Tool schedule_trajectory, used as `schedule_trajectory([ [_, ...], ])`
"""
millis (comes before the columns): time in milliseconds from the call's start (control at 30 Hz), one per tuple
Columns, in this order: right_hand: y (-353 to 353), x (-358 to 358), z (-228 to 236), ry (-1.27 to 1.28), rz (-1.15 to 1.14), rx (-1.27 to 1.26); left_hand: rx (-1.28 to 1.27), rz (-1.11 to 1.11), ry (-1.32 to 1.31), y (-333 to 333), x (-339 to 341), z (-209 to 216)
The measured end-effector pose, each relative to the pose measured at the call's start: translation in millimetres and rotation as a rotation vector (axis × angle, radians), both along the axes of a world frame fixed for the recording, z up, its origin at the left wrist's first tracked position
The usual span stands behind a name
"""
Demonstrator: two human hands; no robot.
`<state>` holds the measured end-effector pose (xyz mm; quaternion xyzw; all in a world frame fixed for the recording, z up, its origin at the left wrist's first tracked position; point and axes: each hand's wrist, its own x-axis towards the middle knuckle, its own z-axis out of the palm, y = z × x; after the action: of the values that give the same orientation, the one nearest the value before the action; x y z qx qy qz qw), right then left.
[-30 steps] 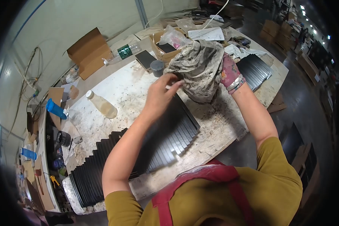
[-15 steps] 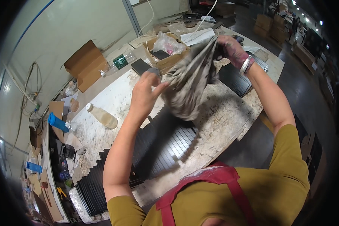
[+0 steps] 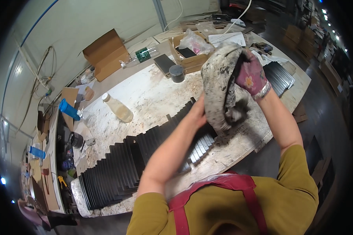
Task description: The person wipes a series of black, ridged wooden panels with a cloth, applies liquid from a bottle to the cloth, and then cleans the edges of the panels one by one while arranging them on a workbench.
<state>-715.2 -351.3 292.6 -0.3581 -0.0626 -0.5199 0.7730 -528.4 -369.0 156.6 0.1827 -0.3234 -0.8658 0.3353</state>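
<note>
A stained grey-white rag hangs bunched over the worktable. My right hand, in a pink flowered glove, is closed on its upper right side. My bare left hand touches the rag's lower left edge, its fingers hidden behind the cloth. Beneath my left forearm lies a long fanned row of black slats, running from the near left corner to below the rag. Another stack of black slats lies to the right of my glove.
A dark round tub stands beyond the slats, beside a dark flat block and a cardboard box holding plastic bags. Toward the left are a cloudy bottle, an open carton and a blue bottle.
The rag has gone from hanging stretched out to a bunched bundle farther right. My left hand has moved right, away from beside the round tub to the rag. My right hand has come lower.
</note>
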Motion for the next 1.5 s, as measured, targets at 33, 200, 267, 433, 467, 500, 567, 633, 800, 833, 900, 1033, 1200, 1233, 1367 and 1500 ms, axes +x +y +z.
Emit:
schedule_trajectory([
  [33, 1.6, -10.9, -12.3, -0.05, 0.036, 0.061, -0.049, 0.087, 0.061, 1.4, -10.8, -7.2],
  [200, 28.9, -83.1, -86.1, 0.668, -0.265, 0.311, 0.101, 0.284, 0.056, -28.5, 62.0, 58.2],
  [267, 41.6, -60.3, -62.9, 0.906, -0.264, 0.242, -0.121, 0.35, 0.067, -34.1, 78.4, 71.1],
  [433, -0.4, -53.4, -98.2, 1.232, -0.584, -0.315, -0.06, 0.23, 0.208, -21.5, 31.2, 94.6],
  [467, 5.0, -32.6, -107.1, 0.861, -0.301, -0.014, -0.051, 0.181, 0.293, -19.1, 27.7, 96.8],
  [500, 9.9, -6.9, -113.6, 0.501, -0.055, 0.32, -0.18, 0.235, 0.243, -23.9, 33.4, 92.6],
  [567, 22.6, 33.8, -139.7, 0.395, 0.016, 0.445, -0.533, 0.344, 0.041, -34.1, 53.0, 89.5],
  [633, 31.3, 74.3, -132.1, 0.52, -0.125, 0.478, -0.917, 0.516, -0.339, -34.1, 94.4, 89.9],
  [800, 4.8, 61.3, -93.8, 0.571, -0.284, 0.61, -0.823, 1.151, -1.055, -73.3, 300.8, 44.7],
  [833, -7.6, 46.7, -93.3, 0.504, -0.214, 0.545, -0.765, 1.317, -1.063, -76.3, 326.9, 31.3],
  [900, -25.0, 37.4, -97.4, 0.619, -0.471, 0.518, -0.595, 1.315, -1.262, -82.5, 352.5, 6.4],
  [1033, -47.2, 87.3, -91.1, 0.775, -0.425, 0.479, -0.535, 1.146, -1.296, -99.3, 351.7, -47.4],
  [1200, -65.5, 133.6, -113.2, 0.665, -0.129, 0.478, -0.488, 1.167, -1.215, -117.1, 333.9, -62.1],
  [1233, -71.8, 134.1, -130.9, 0.644, -0.13, 0.452, -0.488, 1.189, -1.246, -118.1, 344.1, -63.7],
  [1367, -69.2, 143.7, -136.1, 0.509, -0.192, 0.458, -1.051, 1.172, -1.566, -104.1, 314.1, -48.9],
  [1500, -65.0, 145.5, -124.2, 0.306, -0.11, 0.44, -1.505, 0.711, -1.577, -57.7, 245.7, 10.5],
])
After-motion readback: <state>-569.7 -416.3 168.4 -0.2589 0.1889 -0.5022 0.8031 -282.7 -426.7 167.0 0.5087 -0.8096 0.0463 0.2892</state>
